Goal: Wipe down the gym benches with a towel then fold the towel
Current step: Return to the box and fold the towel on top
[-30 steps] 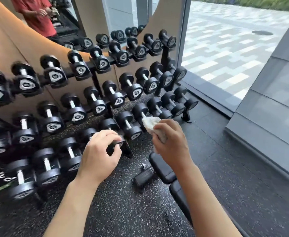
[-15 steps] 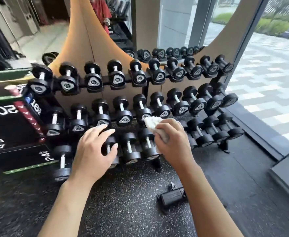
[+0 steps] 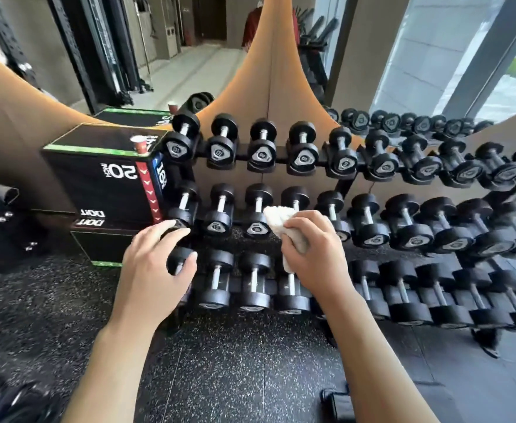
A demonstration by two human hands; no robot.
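Observation:
My right hand (image 3: pixel 314 254) grips a bunched white towel (image 3: pixel 281 219), held up in front of the dumbbell rack. A corner of the towel sticks out above my fingers and a bit hangs below them. My left hand (image 3: pixel 153 270) floats beside it at the same height, fingers loosely spread, holding nothing. No full bench is in view; only a black foot or end piece (image 3: pixel 339 404) shows at the bottom edge, by my right forearm.
A three-tier rack of black dumbbells (image 3: pixel 357 227) fills the middle and right. A black plyo box (image 3: pixel 98 178) with a red cup (image 3: pixel 140 145) on it stands at left. Speckled rubber floor (image 3: pixel 235 361) lies below. A mirror and window rise behind.
The view has swung left along the rack, bringing the plyo box into sight and the bench out of it. My left fingers have uncurled. The towel stays in my right hand.

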